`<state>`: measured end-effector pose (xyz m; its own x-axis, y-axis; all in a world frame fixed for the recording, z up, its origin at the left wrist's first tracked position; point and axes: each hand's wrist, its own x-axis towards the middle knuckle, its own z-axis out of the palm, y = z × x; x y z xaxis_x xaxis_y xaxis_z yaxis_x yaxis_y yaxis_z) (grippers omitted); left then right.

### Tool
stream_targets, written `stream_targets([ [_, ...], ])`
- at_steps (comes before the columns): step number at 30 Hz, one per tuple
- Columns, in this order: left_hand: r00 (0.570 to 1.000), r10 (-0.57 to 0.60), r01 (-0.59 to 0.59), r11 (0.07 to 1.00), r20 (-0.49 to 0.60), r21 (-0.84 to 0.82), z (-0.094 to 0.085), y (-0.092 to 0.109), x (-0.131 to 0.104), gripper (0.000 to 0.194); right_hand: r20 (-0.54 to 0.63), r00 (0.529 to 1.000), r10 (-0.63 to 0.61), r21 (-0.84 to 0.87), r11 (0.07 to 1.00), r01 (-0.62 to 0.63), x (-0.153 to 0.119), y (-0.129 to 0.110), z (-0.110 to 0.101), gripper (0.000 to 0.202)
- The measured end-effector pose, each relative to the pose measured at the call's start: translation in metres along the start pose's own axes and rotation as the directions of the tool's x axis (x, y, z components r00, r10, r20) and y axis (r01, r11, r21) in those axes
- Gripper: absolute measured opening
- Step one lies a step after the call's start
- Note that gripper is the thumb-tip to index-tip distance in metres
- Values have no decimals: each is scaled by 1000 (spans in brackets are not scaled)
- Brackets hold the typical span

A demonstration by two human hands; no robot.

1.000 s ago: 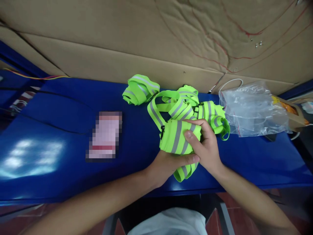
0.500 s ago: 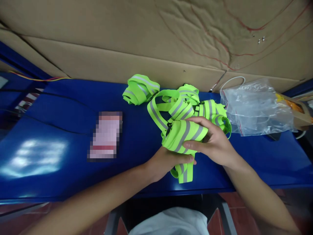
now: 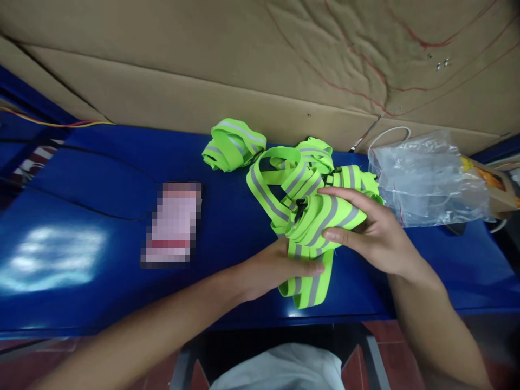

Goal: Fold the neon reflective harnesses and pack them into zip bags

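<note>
A folded bundle of neon-green reflective strap is gripped by my right hand, its thumb on the front and fingers behind. Lower down, my left hand pinches hanging loops of green strap between thumb and hidden fingers. Behind the hands, a loose strap loop and further green bundles lie on the blue table. One separate green bundle rests farther back and to the left. A black buckle shows on the held bundle.
A blurred-out phone-like object lies at the left, with dark cables near it. Clear plastic bags and a cardboard box are at the right. A cardboard-covered wall rises along the table's back edge.
My right hand has moved slightly to the right with the bundle, which is now turned. More of the strap loops hanging at my left hand shows.
</note>
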<state>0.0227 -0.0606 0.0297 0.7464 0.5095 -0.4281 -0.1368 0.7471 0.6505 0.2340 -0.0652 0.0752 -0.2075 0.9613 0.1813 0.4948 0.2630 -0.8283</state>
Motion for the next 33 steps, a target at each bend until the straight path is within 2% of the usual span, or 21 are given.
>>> stream_targets([
  [3, 998, 18, -12, 996, 61, -93, 2, -2, 2, 31, -2, 996, -88, -92, 992, 87, -3, -3, 7, 51],
  [6, 986, 51, -17, 977, 158, -215, 3, -3, 3, 26, -55, 991, -120, -140, 984, 111, -6, -5, 13, 49],
  [8, 984, 34, 10, 970, 175, -242, 2, -2, 3, 22, -80, 987, -139, -166, 978, 124, -6, -6, 13, 50],
  [10, 988, -14, 42, 983, 154, -178, 0, 1, 2, 16, -79, 983, -167, -193, 970, 149, -7, -5, 11, 54],
  [13, 996, -28, 26, 999, 84, 30, -3, 6, 1, 8, -84, 977, -197, -229, 958, 173, -8, -4, 6, 58],
  [16, 998, -20, 11, 991, 66, 133, -6, 6, 3, 18, -93, 969, -228, -260, 945, 198, -12, -5, 5, 59],
  [19, 997, 5, -7, 999, 76, 37, -6, 2, 5, 34, -62, 960, -272, -300, 923, 242, -14, -5, 10, 59],
  [21, 994, 29, -24, 999, 109, -43, -6, 2, 5, 34, -49, 938, -343, -325, 894, 310, -13, -3, 14, 58],
  [24, 988, 105, -92, 989, 109, -117, -4, 9, 2, 36, -55, 868, -493, -360, 821, 443, -10, 2, 17, 60],
  [26, 980, 172, -156, 976, 102, -149, -2, 15, -3, 46, -30, 819, -573, -399, 758, 516, -9, 5, 18, 63],
  [28, 962, 232, -202, 959, 142, -199, -1, 20, -6, 54, 14, 788, -616, -448, 701, 555, -7, 9, 18, 64],
  [31, 928, 306, -235, 922, 210, -306, -3, 20, -7, 58, 90, 795, -600, -482, 672, 562, -6, 11, 20, 68],
  [33, 931, 334, -271, 903, 149, -335, -5, 19, -5, 55, 162, 818, -551, -446, 699, 559, -6, 11, 22, 73],
])
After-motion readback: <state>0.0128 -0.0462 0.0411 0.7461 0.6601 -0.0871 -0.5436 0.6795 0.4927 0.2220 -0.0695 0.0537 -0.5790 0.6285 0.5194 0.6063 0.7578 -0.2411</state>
